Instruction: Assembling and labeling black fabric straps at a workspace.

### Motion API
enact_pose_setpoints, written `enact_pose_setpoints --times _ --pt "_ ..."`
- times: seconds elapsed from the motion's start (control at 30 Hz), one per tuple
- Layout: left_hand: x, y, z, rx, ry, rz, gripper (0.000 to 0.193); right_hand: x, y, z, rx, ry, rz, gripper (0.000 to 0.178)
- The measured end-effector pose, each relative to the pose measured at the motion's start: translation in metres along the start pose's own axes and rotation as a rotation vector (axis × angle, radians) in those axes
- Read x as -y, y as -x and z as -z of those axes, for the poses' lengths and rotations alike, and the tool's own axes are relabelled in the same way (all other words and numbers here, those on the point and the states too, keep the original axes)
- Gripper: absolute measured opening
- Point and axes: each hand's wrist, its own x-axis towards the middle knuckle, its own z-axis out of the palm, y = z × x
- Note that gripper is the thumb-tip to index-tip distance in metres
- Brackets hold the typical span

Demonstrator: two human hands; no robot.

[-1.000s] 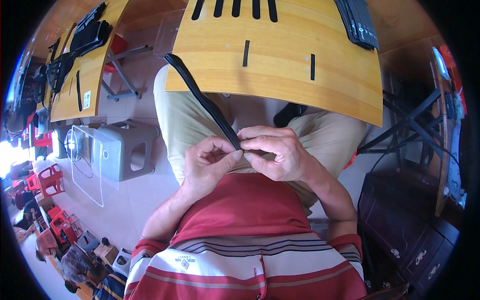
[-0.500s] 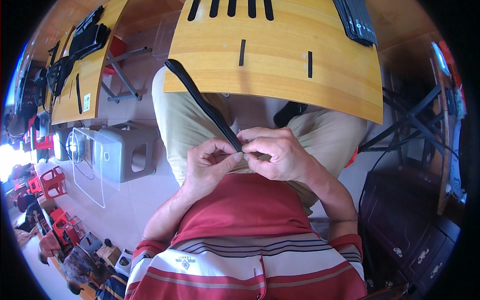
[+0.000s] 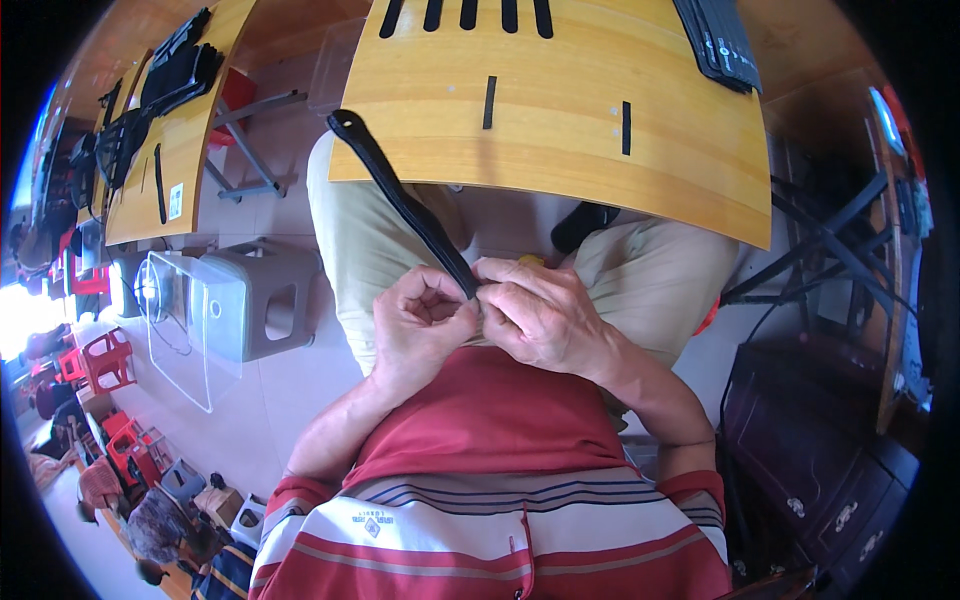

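A long black strap (image 3: pixel 405 205) with a small hole at its rounded far end slants up and left from my fingers. Its near end is pinched between the fingertips of my left hand (image 3: pixel 422 322) and my right hand (image 3: pixel 540 312), which meet above my lap. Fingers cover that end, so its shape there is hidden. On the wooden table (image 3: pixel 560 150) ahead lie two short black strips, a left strip (image 3: pixel 489 102) and a right strip (image 3: pixel 627 128). Beyond them, several matching black straps (image 3: pixel 468 14) lie side by side.
A stack of dark flat pieces (image 3: pixel 720 50) sits at the table's far right corner. To my left stand a grey stool (image 3: pixel 285 300) and a clear plastic bin (image 3: pixel 190 330). Another table (image 3: pixel 150 215) holds black items. A dark cabinet (image 3: pixel 800 450) stands at right.
My right fingers have shifted slightly left and closed in over the strap's near end. The strap's far end has moved a little up and left. A small yellow patch now shows behind my right hand.
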Motion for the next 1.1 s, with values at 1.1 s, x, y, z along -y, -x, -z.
enact_pose_setpoints --times 1.1 --pt "0.003 -0.001 0.008 0.055 0.188 0.095 0.029 -0.014 0.007 -0.006 -0.011 -0.213 -0.068 0.023"
